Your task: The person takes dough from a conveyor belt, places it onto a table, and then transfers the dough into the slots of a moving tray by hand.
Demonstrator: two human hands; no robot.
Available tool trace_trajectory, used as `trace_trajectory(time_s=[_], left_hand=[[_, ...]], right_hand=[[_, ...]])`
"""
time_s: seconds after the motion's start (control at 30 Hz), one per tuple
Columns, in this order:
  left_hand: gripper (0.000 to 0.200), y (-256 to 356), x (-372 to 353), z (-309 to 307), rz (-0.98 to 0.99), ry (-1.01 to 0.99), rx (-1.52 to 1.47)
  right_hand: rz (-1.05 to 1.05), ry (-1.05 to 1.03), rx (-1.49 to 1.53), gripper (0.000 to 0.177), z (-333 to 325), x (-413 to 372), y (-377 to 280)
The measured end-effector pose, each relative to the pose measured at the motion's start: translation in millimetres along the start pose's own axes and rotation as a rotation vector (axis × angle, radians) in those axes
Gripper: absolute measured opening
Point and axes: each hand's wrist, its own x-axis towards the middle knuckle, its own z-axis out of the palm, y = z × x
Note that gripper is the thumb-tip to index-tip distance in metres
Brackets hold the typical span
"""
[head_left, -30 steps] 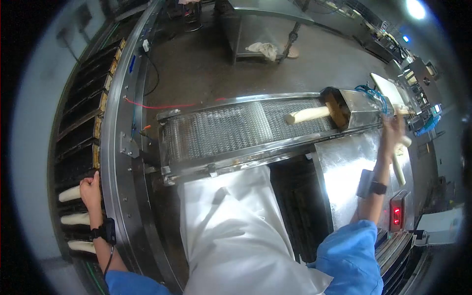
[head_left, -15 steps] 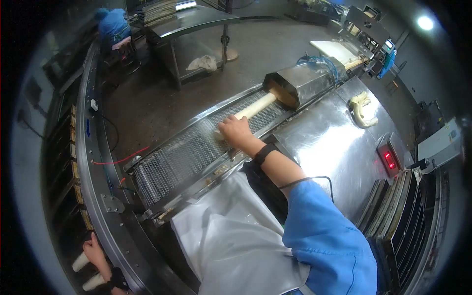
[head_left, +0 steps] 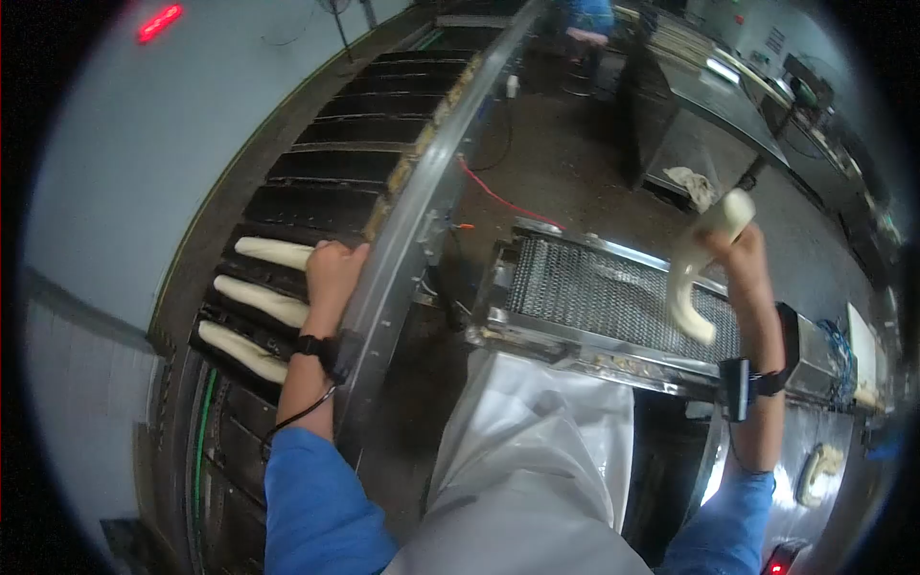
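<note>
My right hand (head_left: 746, 257) is wrapped round the upper part of a dough roll (head_left: 683, 283), holding it in the air above the metal mesh conveyor (head_left: 594, 287). The roll bends, its lower end hanging down. On the left, my left hand (head_left: 335, 278) is closed at the right end of another dough roll (head_left: 273, 252), which lies in a dark trough. Two more dough rolls (head_left: 259, 299) lie in the troughs below it, roughly parallel. The left fingertips are partly hidden.
A steel rail (head_left: 422, 192) runs between the dark trough line (head_left: 335, 134) and the mesh conveyor. A piece of dough (head_left: 819, 474) lies on the steel surface at right. Behind stand a steel table (head_left: 709, 96) and a person in blue (head_left: 587, 19).
My view has swung left towards the troughs. My right hand has lifted the dough roll off the mesh belt. My left hand is now at the end of a dough roll in a trough.
</note>
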Motion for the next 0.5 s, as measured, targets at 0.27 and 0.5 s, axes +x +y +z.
trace_trajectory(time_s=[0.27,0.5], left_hand=[[0.044,-3.1,-6.8,-8.2,-0.038,-0.039,0.037],[0.040,1.5,-18.3,-21.1,-0.034,-0.085,0.071]], right_hand=[[-0.409,-0.574,0.844,0.064,118.4,15.9,-154.7],[-0.131,-0.246,0.273,0.071,107.9,31.4,-32.1]])
